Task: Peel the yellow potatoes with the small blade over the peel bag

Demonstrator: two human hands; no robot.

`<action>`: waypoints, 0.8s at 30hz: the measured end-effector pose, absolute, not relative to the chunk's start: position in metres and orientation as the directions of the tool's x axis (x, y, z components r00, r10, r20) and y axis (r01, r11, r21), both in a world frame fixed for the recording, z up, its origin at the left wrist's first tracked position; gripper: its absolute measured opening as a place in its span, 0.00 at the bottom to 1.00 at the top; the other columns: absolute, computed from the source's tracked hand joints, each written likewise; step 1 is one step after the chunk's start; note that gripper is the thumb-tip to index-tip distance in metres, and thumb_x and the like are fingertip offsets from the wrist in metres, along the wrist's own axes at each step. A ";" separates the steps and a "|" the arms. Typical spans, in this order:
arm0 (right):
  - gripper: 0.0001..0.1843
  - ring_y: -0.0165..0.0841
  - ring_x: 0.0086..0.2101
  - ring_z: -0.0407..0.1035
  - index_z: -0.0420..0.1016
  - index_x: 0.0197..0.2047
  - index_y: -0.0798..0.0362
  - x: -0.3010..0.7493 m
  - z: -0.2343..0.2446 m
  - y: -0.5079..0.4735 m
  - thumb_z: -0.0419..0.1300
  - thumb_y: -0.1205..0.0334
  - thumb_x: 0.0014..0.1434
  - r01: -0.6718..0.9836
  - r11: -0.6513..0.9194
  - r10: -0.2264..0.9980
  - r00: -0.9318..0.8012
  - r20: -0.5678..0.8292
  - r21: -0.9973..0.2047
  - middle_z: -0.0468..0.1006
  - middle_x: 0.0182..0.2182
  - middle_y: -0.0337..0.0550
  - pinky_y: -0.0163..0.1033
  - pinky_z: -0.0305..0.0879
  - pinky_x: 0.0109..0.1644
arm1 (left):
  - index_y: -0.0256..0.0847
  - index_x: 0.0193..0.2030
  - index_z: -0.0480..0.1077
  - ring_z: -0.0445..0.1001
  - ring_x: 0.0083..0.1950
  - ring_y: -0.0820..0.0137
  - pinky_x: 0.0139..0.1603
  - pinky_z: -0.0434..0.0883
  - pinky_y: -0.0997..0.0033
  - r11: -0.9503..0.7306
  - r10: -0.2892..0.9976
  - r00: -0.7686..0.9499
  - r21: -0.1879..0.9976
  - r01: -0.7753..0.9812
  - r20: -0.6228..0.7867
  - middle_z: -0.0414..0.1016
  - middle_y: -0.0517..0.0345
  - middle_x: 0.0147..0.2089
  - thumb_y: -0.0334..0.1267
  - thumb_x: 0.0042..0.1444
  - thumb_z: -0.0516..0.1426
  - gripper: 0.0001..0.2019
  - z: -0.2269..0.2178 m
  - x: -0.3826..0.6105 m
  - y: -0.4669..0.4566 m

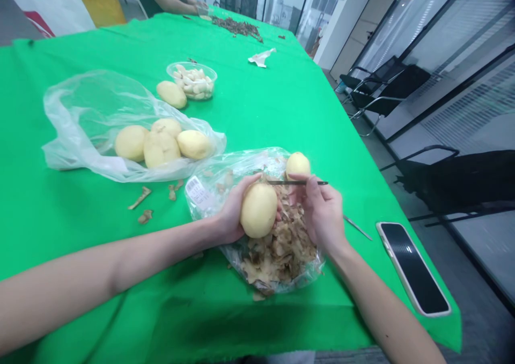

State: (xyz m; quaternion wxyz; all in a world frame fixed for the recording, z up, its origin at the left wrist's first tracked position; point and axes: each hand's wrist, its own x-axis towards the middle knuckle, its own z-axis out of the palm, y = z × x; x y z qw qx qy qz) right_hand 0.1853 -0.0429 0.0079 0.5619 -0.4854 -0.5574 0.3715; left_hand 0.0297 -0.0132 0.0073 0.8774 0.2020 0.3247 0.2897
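Observation:
My left hand (233, 211) is closed around a peeled potato (259, 211), holding it above a pile of brown peelings (277, 257). Between the fingers of my right hand (322, 208) is a thin dark tool (295, 183), lying level with its left end at the top of the potato. Its exact kind cannot be made out. Under both hands a clear plastic bag (225, 165) with a label is spread beneath the peelings. Just beyond my right hand sits another pale potato (298, 164), partly covered by the fingers.
Several potatoes (161, 148) lie in a translucent bag (92, 106) at left. Behind it are a single potato (171, 94) and a tub of garlic cloves (195, 82). A phone (414, 267) and a thin metal rod (358, 228) lie right. Someone's arm (169, 2) shows at the far end.

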 end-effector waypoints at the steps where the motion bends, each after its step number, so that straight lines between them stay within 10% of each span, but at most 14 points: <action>1: 0.22 0.32 0.24 0.71 0.79 0.38 0.50 0.184 0.008 -0.044 0.51 0.43 0.65 0.075 0.238 0.966 0.083 0.244 -0.968 0.77 0.23 0.40 0.39 0.70 0.29 | 0.37 0.27 0.74 0.73 0.24 0.67 0.24 0.71 0.71 0.748 0.644 0.617 0.542 -0.383 -0.453 0.75 0.50 0.24 0.55 0.58 0.51 0.24 0.008 0.029 -0.013; 24: 0.10 0.28 0.20 0.70 0.73 0.34 0.50 0.182 0.005 -0.043 0.62 0.53 0.61 -0.141 0.203 0.978 0.085 0.192 -0.969 0.76 0.20 0.34 0.33 0.68 0.24 | 0.34 0.30 0.73 0.75 0.25 0.66 0.25 0.73 0.71 0.756 0.617 0.702 0.515 -0.403 -0.356 0.75 0.50 0.26 0.49 0.59 0.46 0.23 0.000 0.024 -0.004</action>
